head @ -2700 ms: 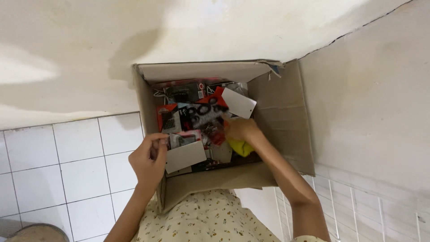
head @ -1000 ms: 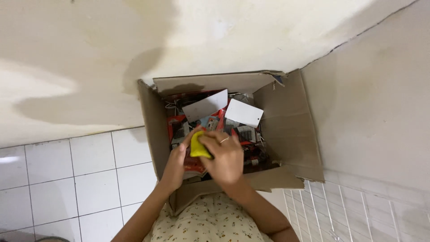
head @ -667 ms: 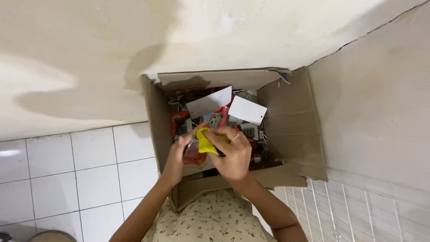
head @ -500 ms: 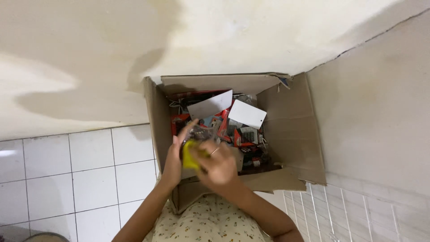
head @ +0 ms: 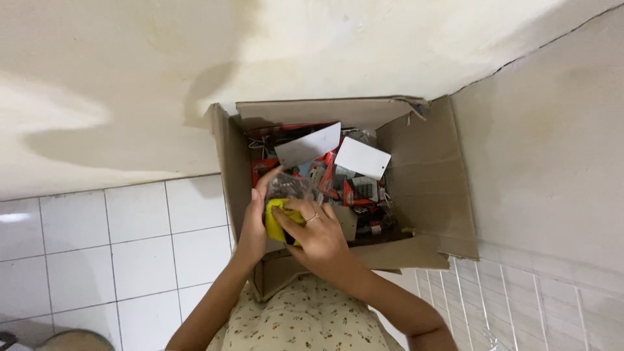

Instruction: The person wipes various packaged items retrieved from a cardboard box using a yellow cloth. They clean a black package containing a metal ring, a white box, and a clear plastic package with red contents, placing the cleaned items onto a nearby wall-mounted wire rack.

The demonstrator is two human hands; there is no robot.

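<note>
An open cardboard box (head: 422,175) rests on my lap, filled with several small red, black and white packages. My left hand (head: 252,224) and my right hand (head: 318,235) meet over the box's near left corner. Together they grip a small yellow object (head: 276,220) with a clear plastic wrapper (head: 287,188) sticking up above it. A ring shows on my right hand. Two white cards (head: 361,158) lie on top of the packages further back.
White floor tiles (head: 123,247) spread to the left. A cream wall (head: 312,52) rises behind the box, and a second wall (head: 552,149) closes the right side. A white wire rack (head: 520,299) sits at the lower right.
My right hand lifted the yellow object out of the box's contents and brought it left to meet my left hand, which dropped its white card. Both hands now hold it at the near left corner.
</note>
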